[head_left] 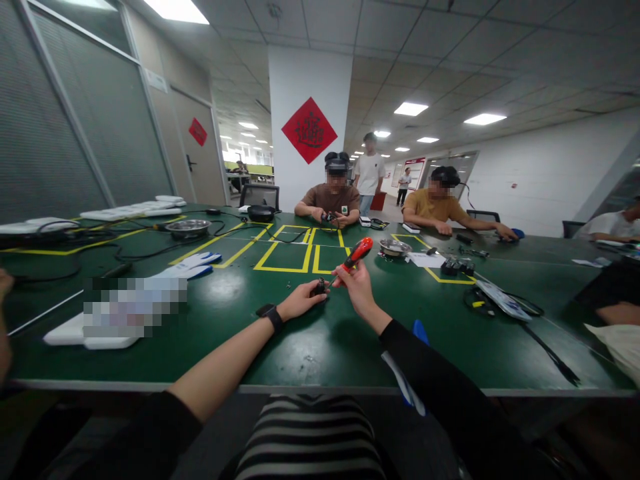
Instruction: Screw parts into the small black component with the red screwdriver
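My right hand is closed on a red-and-black screwdriver, its handle tilted up to the right and its thin shaft pointing down to the left. The fingers of my left hand grip a small dark part just above the green table. I cannot make out what kind of part it is. The screwdriver's tip end is close against this part; whether it touches is too small to tell. A dark band with a watch-like face is around my left wrist.
Yellow tape outlines mark the green table. Metal bowls, black blocks, cables and white-and-blue gloves lie around. Another glove hangs over the front edge by my right forearm. Two people sit opposite.
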Demonstrator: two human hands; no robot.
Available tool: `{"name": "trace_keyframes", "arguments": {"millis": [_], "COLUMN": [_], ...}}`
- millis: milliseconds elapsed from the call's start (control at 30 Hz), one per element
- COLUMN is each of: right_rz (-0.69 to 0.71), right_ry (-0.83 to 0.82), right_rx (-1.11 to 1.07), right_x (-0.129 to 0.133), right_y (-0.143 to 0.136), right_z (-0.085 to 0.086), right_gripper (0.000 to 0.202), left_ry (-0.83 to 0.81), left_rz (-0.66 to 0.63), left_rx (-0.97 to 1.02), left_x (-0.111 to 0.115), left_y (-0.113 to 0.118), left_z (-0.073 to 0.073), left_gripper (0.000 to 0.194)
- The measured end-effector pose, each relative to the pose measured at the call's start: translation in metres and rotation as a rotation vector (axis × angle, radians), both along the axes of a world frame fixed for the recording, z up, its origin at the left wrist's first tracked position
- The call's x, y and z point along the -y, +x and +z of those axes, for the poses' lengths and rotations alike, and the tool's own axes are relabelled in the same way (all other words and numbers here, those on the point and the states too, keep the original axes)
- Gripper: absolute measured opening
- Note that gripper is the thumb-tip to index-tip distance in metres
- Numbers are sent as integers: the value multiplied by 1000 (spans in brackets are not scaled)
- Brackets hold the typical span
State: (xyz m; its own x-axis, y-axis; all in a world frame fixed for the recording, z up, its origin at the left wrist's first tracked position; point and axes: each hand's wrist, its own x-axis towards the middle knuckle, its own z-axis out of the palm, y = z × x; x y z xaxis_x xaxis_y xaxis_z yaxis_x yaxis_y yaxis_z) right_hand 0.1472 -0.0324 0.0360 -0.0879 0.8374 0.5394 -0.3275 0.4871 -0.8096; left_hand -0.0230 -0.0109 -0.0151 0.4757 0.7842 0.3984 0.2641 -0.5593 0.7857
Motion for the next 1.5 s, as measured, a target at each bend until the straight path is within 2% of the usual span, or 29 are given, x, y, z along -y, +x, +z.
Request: {"name": "trace_keyframes", "arguments": {"millis": [233,433,667,833,933,1100,1333,1500], "right_rz": [58,11,-26,48,79,44,-77,-3], "right_ry": [33,45,65,39,6,-2,26,-14], "right_rx": [-26,36,15,-27,-50,-15,-63,-72], "right_x": [7,6,6,5,3,1,-3,-1], "right_y": [1,-1,-4,0,2,1,1,3], "right_z": [1,0,-4,-4,-4,-4,-8,-7], "right_gripper": [27,26,32,24,25,25,25,24], "left_ry": [-1,5,41,42,46,76,54,51], "left_rz": [14,53,5,10,20,14,15,22], "left_rx": [-22,-24,-31,-18,-35,-55,-53,-49], "left_x": [2,5,2,0,0,1,0,2], "left_y": [1,2,1,1,1,0,0,0], "left_z": [1,6,3,0,0,2,0,3], "left_gripper": [42,40,41,39,40,38,44,44]}}
